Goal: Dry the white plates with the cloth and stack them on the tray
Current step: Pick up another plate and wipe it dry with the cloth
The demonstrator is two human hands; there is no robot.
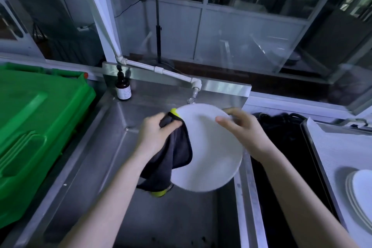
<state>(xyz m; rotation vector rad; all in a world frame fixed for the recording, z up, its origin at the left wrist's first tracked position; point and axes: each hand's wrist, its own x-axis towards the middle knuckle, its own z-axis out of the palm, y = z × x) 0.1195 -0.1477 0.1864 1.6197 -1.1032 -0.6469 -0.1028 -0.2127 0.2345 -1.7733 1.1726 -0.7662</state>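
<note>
White round plate (209, 147) is held tilted in the air above the stainless steel sink basin (100, 157), its upper rim just under the white pipe tap (193, 84) and its lower rim well above the basin floor. From where the head camera looks down, the left hand (155, 133) grips a dark grey cloth with yellow-green trim (177, 155), bunching it against the plate's left edge while the rest of the cloth hangs loose below. The right hand (241, 129) grasps the plate's upper right rim, thumb on the face and fingers behind. To the left, a green plastic bin (30, 127) sits close against the sink's edge, and a brown pump bottle (123, 88) stands at the back corner. To the right, past a dark gap, lies a flat metal tray (330, 147) with a stack of white plates (360, 189) on it, well apart from the held plate. Glass partitions run behind the sink.
</note>
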